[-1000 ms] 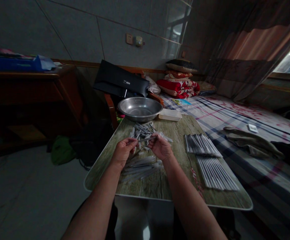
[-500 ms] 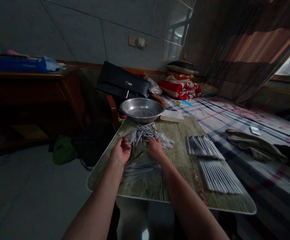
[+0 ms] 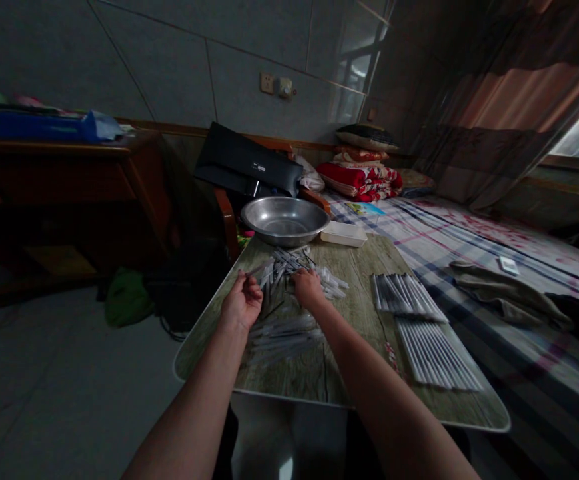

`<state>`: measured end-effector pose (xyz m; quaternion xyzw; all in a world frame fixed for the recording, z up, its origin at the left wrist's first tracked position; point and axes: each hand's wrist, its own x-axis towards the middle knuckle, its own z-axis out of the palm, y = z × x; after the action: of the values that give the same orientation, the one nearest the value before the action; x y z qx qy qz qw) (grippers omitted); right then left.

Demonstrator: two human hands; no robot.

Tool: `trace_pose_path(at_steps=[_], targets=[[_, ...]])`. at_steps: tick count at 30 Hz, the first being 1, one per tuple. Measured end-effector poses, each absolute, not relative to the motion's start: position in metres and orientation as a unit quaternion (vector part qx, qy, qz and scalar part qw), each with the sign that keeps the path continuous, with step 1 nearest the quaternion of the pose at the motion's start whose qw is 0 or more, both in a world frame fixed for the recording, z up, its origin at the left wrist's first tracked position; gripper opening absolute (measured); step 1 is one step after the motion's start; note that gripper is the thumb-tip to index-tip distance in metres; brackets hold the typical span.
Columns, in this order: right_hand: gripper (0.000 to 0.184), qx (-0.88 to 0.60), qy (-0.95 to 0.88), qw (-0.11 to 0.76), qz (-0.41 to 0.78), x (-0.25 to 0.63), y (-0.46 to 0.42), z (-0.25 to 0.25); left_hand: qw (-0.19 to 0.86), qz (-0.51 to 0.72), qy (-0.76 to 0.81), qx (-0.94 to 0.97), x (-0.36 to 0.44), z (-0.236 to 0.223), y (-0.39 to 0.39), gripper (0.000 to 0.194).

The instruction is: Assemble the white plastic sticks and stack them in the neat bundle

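Hands split apart since a second ago: right one (image 3: 309,288) is now down in the loose slim pen-like tubes (image 3: 285,260), just my side of the steel basin (image 3: 285,223). Can't tell if it's gripping any. Left hand (image 3: 243,300) has curled fingers, can't tell if there's one pinched. Loose ones point every which way; neat rows (image 3: 439,353), nearer me and right of the basin, run lengthwise away from me, probably so they don't mix.

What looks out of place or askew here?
A black panel slants across the wooden chair behind the basin, tilted rather than level. The loose pile of thin pieces lies jumbled, unlike the neater rows at right. No damage visible.
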<state>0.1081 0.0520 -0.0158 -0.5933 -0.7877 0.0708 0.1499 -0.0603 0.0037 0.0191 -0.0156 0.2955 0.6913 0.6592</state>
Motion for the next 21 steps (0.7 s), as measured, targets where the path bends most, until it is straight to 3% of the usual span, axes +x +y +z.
trace_pose_path(at_steps=[8, 13, 16, 21], targets=[[0.02, -0.564, -0.739, 0.323, 0.179, 0.124, 0.057, -0.019, 0.65, 0.689, 0.322, 0.0, -0.058, 0.021, 0.004, 0.022], [0.012, -0.431, -0.534, 0.525, 0.503, 0.138, 0.034, -0.011, 0.629, 0.672, 0.386, 0.054, -0.047, 0.019, 0.0, 0.016], [0.021, -0.311, -0.435, 0.55, 0.642, 0.142, 0.018, -0.008, 0.621, 0.66, 0.414, 0.09, -0.039, 0.018, -0.004, 0.013], [0.021, -0.258, -0.379, 0.589, 0.665, 0.142, 0.01, -0.009, 0.588, 0.668, 0.428, 0.155, -0.031, 0.014, -0.008, 0.017]])
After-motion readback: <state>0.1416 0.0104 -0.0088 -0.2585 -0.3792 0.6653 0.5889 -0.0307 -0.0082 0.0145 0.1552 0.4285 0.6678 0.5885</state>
